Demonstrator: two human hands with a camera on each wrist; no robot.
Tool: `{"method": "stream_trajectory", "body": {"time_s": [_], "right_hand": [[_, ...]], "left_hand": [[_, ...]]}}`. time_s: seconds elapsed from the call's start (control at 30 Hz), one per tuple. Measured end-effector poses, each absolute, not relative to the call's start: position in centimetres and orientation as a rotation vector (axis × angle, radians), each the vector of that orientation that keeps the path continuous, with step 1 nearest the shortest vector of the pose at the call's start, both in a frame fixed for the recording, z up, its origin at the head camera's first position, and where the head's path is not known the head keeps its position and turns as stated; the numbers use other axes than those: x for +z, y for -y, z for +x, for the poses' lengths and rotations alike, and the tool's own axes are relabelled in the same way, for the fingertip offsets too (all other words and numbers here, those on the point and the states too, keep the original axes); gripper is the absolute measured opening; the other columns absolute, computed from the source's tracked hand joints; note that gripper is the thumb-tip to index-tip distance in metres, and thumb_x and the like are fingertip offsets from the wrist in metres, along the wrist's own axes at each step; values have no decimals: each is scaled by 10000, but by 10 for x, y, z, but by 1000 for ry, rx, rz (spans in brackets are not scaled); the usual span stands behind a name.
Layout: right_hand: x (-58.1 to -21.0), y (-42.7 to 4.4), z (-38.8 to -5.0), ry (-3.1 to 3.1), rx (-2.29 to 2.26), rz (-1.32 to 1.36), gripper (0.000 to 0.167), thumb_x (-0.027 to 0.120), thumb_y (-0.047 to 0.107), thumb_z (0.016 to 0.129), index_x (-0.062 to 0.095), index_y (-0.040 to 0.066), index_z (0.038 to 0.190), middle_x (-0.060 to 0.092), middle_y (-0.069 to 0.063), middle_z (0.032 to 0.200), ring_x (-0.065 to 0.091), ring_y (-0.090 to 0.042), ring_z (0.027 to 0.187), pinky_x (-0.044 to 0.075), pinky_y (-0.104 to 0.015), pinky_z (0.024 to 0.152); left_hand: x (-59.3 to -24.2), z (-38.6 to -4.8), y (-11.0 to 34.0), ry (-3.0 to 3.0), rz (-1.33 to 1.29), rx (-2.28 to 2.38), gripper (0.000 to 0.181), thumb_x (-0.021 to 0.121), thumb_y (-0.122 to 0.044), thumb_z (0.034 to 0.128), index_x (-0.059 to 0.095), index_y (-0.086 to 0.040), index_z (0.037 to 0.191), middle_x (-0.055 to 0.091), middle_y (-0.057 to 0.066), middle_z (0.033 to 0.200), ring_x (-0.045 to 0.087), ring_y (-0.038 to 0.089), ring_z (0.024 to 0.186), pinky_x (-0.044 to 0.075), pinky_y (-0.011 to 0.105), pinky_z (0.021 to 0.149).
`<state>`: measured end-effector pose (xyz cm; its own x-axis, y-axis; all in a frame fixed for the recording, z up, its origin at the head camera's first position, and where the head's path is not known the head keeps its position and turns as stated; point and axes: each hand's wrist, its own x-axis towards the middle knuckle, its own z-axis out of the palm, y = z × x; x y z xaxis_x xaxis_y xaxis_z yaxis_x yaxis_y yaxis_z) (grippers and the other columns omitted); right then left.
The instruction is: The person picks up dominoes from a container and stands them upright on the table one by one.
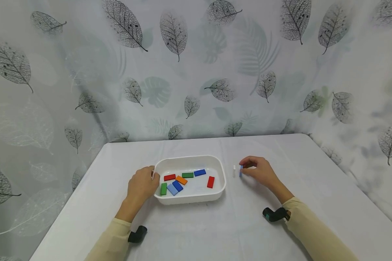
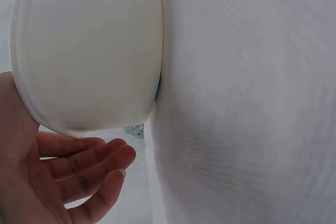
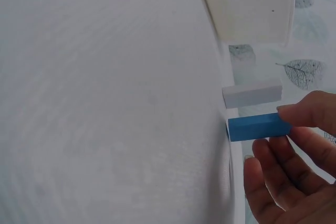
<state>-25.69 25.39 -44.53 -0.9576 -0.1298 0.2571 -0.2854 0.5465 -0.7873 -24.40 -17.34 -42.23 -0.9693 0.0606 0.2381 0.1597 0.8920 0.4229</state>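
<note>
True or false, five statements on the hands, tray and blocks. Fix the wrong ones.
1. The right hand pinches a blue block. True.
2. The left hand touches the tray. True.
3. The orange block lies outside the tray. False: the orange block lies inside it.
4. The white block lies flat. False: the white block stands upright on the table.
5. In the head view, the white block stands between tray and pinched block. True.

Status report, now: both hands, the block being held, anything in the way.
Left hand holding left end of white tray. Right hand pinching light-blue block upright. White block standing close beside it, tray side; possible snag.
</note>
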Motion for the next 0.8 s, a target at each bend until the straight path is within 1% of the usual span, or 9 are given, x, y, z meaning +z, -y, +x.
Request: {"method": "stream_trajectory", "body": {"time_s": [0.27, 0.43, 0.57, 0.8], "right_hand": [[-448, -255, -257, 2644, 1343, 372, 221, 775, 59, 903, 729, 6, 1112, 729, -79, 1038, 673, -269, 999, 481, -514, 933], [-449, -256, -256, 2642, 1356, 369, 228, 764, 41, 901, 715, 1, 1120, 724, -88, 1058, 670, -290, 1027, 480, -518, 940], [-449, -256, -256, 2626, 1365, 381, 233, 766, 42, 900, 708, 3, 1123, 720, -91, 1067, 671, -297, 1034, 482, -519, 940], [-450, -254, -256, 2615, 1380, 391, 261, 764, 10, 886, 696, -17, 1137, 718, -89, 1060, 677, -293, 1015, 487, -516, 937]], "left_hand": [[-422, -244, 173, 2840, -163, -666, 329, 558, -184, 982, 698, 56, 1157, 705, 155, 913, 596, 263, 675, 564, 401, 573], [-423, -246, 173, 2847, -162, -659, 333, 558, -187, 983, 698, 54, 1166, 702, 150, 908, 591, 261, 674, 558, 398, 570], [-423, -246, 173, 2842, -171, -666, 317, 558, -183, 981, 703, 49, 1142, 701, 148, 898, 593, 261, 671, 557, 400, 569], [-423, -245, 173, 2842, -163, -662, 332, 579, -179, 984, 696, 62, 1180, 710, 165, 933, 608, 270, 694, 588, 415, 604]]}}
